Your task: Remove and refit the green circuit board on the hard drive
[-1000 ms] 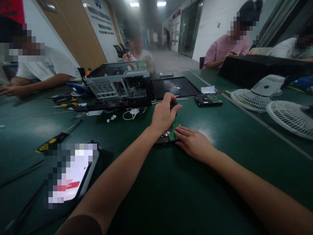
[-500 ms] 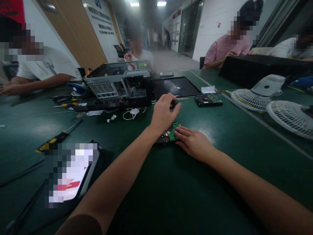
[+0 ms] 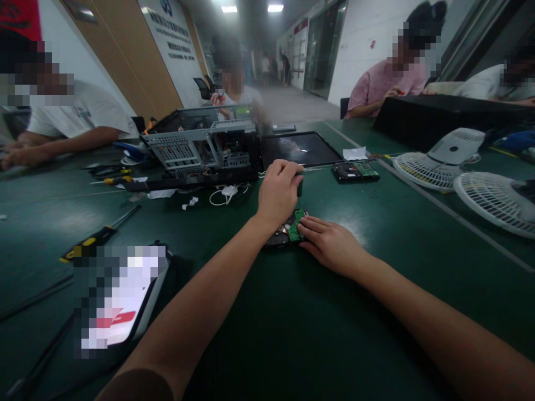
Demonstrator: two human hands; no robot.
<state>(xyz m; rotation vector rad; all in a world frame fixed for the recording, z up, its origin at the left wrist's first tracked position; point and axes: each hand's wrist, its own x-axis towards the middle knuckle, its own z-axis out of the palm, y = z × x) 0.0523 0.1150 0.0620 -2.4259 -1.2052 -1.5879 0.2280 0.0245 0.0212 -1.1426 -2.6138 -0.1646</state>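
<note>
A small hard drive with a green circuit board (image 3: 292, 229) lies on the green table (image 3: 292, 323) in front of me. My left hand (image 3: 279, 192) is closed round the dark handle of a screwdriver (image 3: 300, 186) that stands upright over the board. My right hand (image 3: 332, 244) rests flat on the drive's right edge, its fingers stretched out and touching the green board.
An opened computer case (image 3: 204, 146) and a dark side panel (image 3: 298, 148) lie behind; a second drive (image 3: 356, 170) sits to the right. Fan grilles (image 3: 489, 200) are at the far right, a yellow-black screwdriver (image 3: 98, 236) and a blurred tablet (image 3: 117, 295) at left. Other people sit around the table.
My left hand has closed tighter round the screwdriver handle and turned it more upright. My right hand has stayed on the drive.
</note>
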